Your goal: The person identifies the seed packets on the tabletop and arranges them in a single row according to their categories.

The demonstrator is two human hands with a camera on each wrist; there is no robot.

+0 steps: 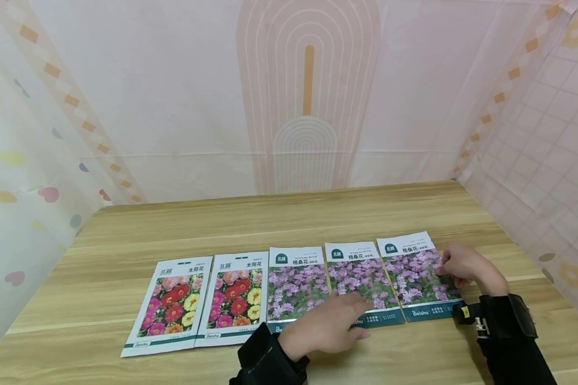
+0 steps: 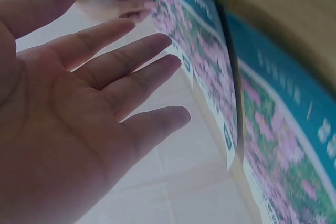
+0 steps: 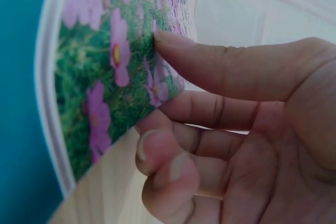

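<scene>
Seed packets lie in a row of five on my wooden table (image 1: 414, 208). My right hand (image 1: 467, 266) pinches the outer edge of the rightmost purple-flower packet (image 1: 416, 278). Two packets along from it, my left hand (image 1: 325, 329) hovers flat, fingers straight, gripping nothing.

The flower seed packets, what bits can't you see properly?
- Third packet: its lower right corner is hidden by the left hand in the head view.
- Rightmost packet: its right edge is covered by the right hand; the right wrist view cuts off most of it.
- The small print is too tiny in the head view and blurred in the left wrist view.
</scene>
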